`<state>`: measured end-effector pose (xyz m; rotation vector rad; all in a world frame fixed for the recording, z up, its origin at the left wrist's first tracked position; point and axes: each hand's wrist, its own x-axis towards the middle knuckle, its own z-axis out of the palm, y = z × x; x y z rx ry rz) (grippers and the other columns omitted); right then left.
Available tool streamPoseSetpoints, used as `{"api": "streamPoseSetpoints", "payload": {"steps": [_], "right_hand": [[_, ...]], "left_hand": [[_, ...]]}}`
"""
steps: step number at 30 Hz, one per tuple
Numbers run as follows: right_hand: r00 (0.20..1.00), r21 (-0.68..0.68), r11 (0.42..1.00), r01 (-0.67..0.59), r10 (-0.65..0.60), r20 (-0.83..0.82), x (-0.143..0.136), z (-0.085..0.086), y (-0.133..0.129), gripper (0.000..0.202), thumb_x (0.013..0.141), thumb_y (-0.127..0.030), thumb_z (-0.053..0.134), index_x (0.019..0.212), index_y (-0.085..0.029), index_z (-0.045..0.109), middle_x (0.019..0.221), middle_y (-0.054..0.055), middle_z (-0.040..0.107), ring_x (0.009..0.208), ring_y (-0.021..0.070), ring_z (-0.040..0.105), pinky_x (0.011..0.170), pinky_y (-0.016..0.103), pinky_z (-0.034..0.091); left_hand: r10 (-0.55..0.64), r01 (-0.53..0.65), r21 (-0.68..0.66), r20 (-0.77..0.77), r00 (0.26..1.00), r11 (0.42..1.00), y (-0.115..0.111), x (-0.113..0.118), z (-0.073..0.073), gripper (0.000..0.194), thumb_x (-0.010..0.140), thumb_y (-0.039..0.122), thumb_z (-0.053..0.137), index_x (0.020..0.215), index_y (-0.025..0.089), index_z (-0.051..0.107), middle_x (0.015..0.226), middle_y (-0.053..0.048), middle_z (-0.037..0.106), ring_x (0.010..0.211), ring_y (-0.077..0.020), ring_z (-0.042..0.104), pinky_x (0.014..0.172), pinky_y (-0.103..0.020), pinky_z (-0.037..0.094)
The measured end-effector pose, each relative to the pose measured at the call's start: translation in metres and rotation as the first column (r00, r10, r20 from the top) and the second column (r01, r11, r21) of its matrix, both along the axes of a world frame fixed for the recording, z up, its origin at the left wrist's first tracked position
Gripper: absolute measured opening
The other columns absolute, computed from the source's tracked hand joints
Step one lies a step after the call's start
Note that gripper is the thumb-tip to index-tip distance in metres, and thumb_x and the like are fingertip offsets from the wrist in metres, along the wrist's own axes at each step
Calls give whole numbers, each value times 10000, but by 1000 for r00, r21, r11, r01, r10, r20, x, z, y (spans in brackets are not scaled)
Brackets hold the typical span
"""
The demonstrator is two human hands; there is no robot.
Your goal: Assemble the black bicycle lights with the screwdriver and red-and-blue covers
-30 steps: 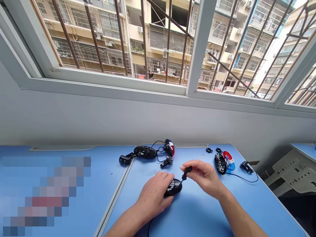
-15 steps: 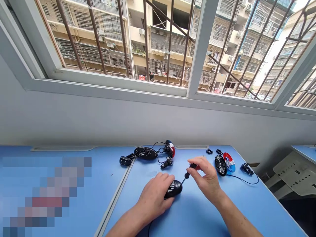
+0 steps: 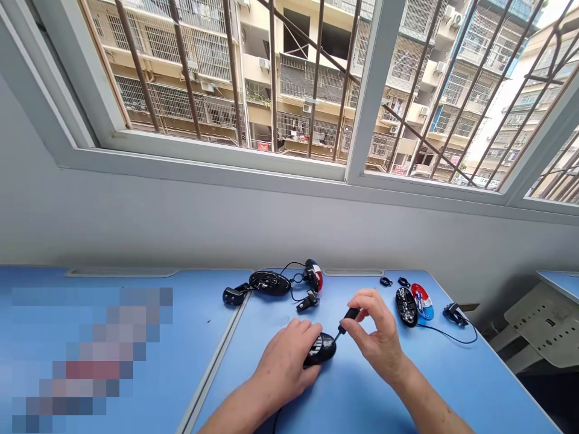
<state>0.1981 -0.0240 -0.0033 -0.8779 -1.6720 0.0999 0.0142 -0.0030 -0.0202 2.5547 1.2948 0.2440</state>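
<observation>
A black oval plastic device (image 3: 327, 351) with pale slots on its top rests on the blue table. My left hand (image 3: 286, 357) is wrapped over its left side and presses it down; a dark cable runs out below that wrist. Between the thumb and fingers of my right hand (image 3: 376, 333) is a small screwdriver (image 3: 350, 318) with a black handle. Its shaft slants down to the left, and the tip touches the right end of the device. Whether a screw sits under the tip is too small to see.
Behind my hands lie another black oval device (image 3: 270, 283), a black clamp-like part (image 3: 234, 295) and a red-white-blue piece (image 3: 313, 276) with cables. To the right are an opened black shell (image 3: 406, 306), a red-and-blue shell (image 3: 422, 301) and a cabled part (image 3: 455, 314).
The screwdriver handle has tilted slightly and my right fingers have shifted around it. My left hand still holds the device in place. The whole view has moved slightly.
</observation>
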Motion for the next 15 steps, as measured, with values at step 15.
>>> {"api": "streamPoseSetpoints", "payload": {"steps": [15], "right_hand": [[995, -137, 986, -98, 97, -9, 2, 5, -4, 202, 893, -182, 528, 1064, -247, 613, 981, 60, 677, 907, 189, 647, 648, 288, 573]], "left_hand": [[8, -8, 6, 11, 1000, 1000, 0, 0, -3, 245, 698, 165, 524, 931, 238, 535, 972, -36, 618, 914, -256, 521, 739, -340, 406]]}}
